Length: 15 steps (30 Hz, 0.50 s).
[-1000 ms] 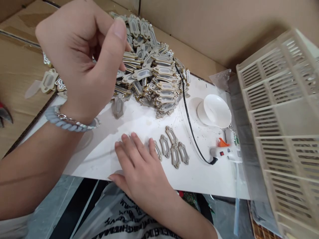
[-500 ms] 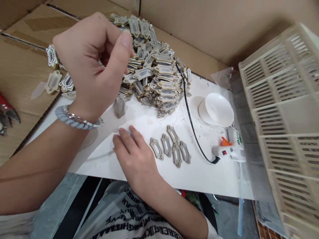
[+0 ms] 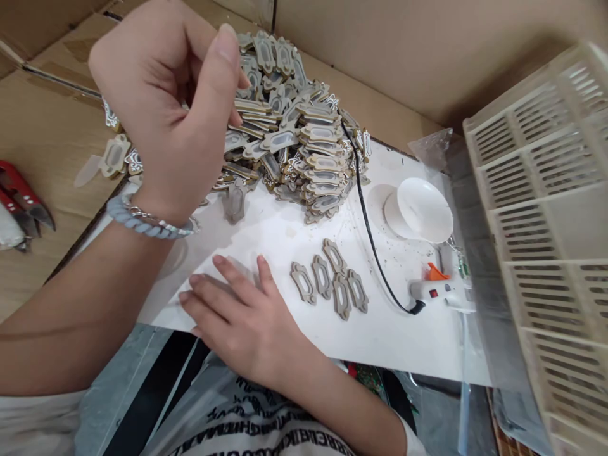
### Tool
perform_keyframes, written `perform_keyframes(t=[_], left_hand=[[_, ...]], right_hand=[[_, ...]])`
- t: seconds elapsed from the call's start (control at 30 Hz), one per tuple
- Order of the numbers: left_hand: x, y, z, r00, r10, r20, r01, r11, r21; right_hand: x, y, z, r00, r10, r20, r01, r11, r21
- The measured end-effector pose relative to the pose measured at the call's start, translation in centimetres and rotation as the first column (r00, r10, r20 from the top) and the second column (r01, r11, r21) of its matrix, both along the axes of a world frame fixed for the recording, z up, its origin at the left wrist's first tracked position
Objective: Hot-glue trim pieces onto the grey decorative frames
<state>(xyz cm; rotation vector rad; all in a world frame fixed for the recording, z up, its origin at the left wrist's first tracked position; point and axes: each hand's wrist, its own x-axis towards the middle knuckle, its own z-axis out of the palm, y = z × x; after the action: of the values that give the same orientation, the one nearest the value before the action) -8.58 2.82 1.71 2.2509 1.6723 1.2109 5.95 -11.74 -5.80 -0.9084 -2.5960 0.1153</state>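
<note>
My left hand (image 3: 175,120), with a grey bracelet on its wrist, is raised in front of a heap of flat frame-shaped pieces (image 3: 285,136). Its fingers curl inward with the thumb up, and whatever they may hold is hidden. My right hand (image 3: 247,323) lies palm down on the white tabletop (image 3: 304,339), fingers spread. Just right of it, several small greyish frame pieces (image 3: 341,294) with oblong openings lie in a loose cluster. One single piece (image 3: 234,201) sits at the heap's near edge.
A white glue gun (image 3: 441,292) with an orange trigger lies at right, its black cord (image 3: 363,209) running back to the heap. Behind it stands a white bowl (image 3: 422,212). A cream plastic crate (image 3: 546,253) borders the right side. Red-handled snips (image 3: 23,196) rest on cardboard at left.
My right hand has slid left over the tabletop, and its fingers have spread wider. My left hand has shifted slightly up and left. The view has turned a little.
</note>
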Motion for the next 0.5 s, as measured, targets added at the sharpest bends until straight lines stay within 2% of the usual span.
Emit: perform_keyframes(t=[0.03, 0.1, 0.17, 0.23, 0.33, 0.43, 0.5], left_hand=[[0.2, -0.1, -0.1, 0.994, 0.045, 0.095, -0.053, 0.996, 0.078], [0.4, -0.4, -0.5, 0.978, 0.067, 0.196, -0.096, 0.985, 0.143], [0.4, -0.4, -1.0, 0.975, 0.034, 0.218, -0.064, 0.989, 0.132], [0.0, 0.0, -1.7, 0.938, -0.012, 0.346, -0.052, 0.983, 0.176], [-0.8, 1.2, -2.6, 0.850, -0.079, 0.521, -0.062, 0.967, 0.248], [-1.6, 2.1, -3.2, 0.817, -0.114, 0.565, -0.049, 0.963, 0.265], [-1.9, 2.5, -3.4, 0.787, -0.190, 0.587, -0.006, 0.949, 0.315]], right_hand=[[0.1, -0.2, 0.0, 1.000, 0.010, 0.009, -0.010, 1.000, -0.010], [0.6, -0.3, -0.1, 0.999, -0.045, 0.011, 0.045, 0.999, -0.013], [1.2, -0.3, 0.0, 0.992, -0.129, 0.003, 0.129, 0.992, 0.003], [1.5, -0.2, 0.1, 0.984, -0.179, 0.010, 0.178, 0.984, 0.020], [0.8, 0.2, 0.3, 0.984, -0.167, 0.069, 0.166, 0.986, 0.012], [-0.3, 0.7, 0.3, 0.986, -0.131, 0.106, 0.132, 0.991, -0.006], [-0.7, 0.9, 0.1, 0.986, -0.136, 0.094, 0.135, 0.991, 0.011]])
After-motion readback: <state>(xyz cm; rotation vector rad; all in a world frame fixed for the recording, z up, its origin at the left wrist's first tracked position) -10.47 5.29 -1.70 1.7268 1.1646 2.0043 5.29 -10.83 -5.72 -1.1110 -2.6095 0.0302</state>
